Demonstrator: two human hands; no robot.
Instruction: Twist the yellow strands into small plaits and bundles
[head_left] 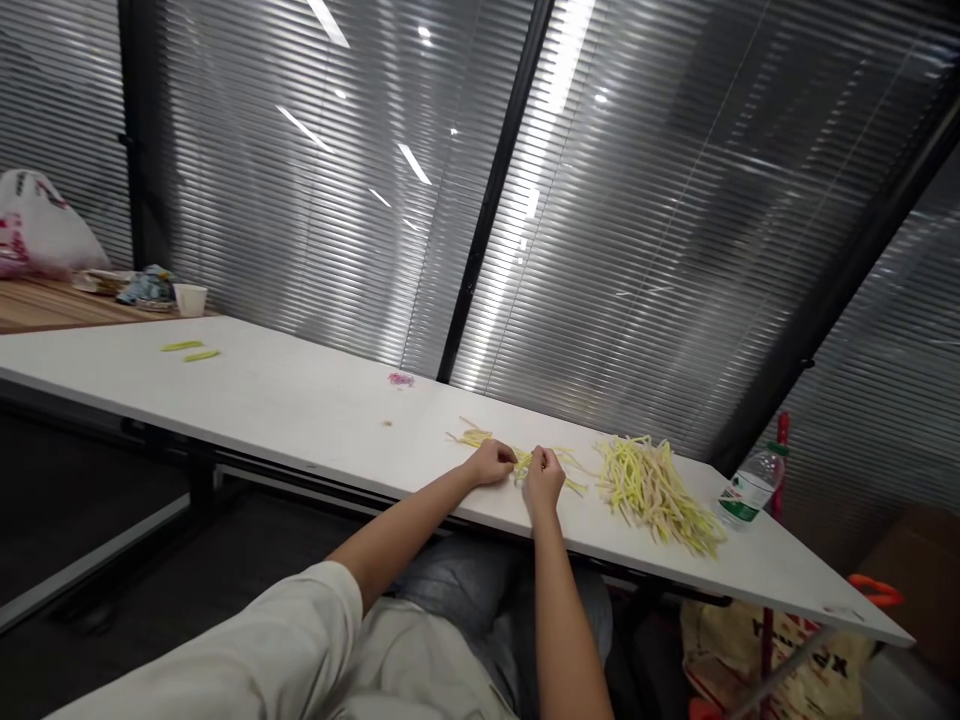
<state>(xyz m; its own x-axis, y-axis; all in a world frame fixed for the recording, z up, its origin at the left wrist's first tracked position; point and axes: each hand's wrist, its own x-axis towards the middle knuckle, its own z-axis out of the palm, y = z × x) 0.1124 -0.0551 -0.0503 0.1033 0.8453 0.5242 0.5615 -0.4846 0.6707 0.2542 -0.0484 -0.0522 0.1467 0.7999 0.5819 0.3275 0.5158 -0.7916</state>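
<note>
Thin pale-yellow strips (523, 464) lie between my hands near the front edge of the white table. My left hand (493, 463) is closed, its fingertips pinching at the left end of these strips. Close by on the right, my right hand (545, 478) is curled with fingers pressed together; what it grips is hidden by the fingers. A few loose strips (474, 436) lie behind my left hand, and others stick out past my right hand. Farther right spreads a large heap of yellow and pale-pink strips (649, 490).
Two slim yellow bundles (201, 355) lie at the table's far left. A small pile of pink-purple bits (401, 379) is near the back edge. A plastic bottle with a green cap (750, 487) stands at right. On a wooden surface sit a white cup (190, 299) and plastic bag (49, 225).
</note>
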